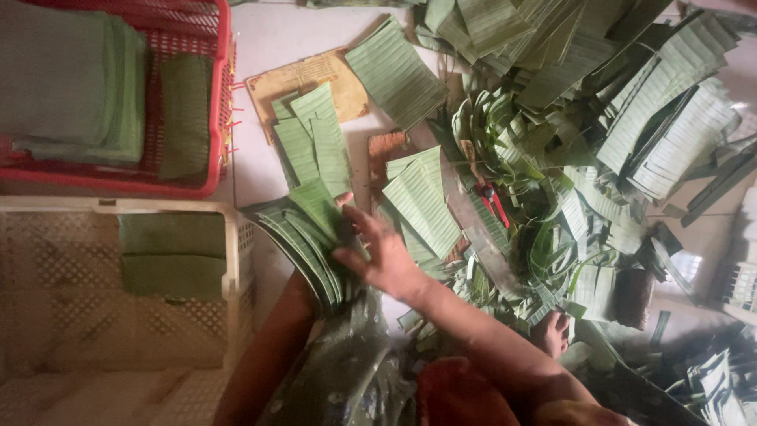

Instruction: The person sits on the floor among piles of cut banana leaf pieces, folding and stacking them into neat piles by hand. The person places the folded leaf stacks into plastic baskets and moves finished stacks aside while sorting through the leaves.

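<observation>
**Hands at a fanned stack of cut banana leaves**

The biggest thing in view is the sprawling heap of leaf trimmings (552,158) across the right and far side of the tiled floor. At far left a red basket (223,95) holds folded green leaf bundles; nearer, a cream plastic crate (55,260) holds a smaller folded stack (172,254). A brown cardboard sheet (303,79) lies far centre under loose cut leaf pieces (314,142).

In the middle, a fanned stack of leaf pieces (303,237) lies just right of the crate. The right hand (382,256) rests on it, fingers spread open and pressed flat on the top leaves. The left hand is hidden beneath the stack; only its forearm (268,355) shows, so its fingers cannot be told. Red-handled scissors (495,201) lie in the trimmings to the right.
</observation>
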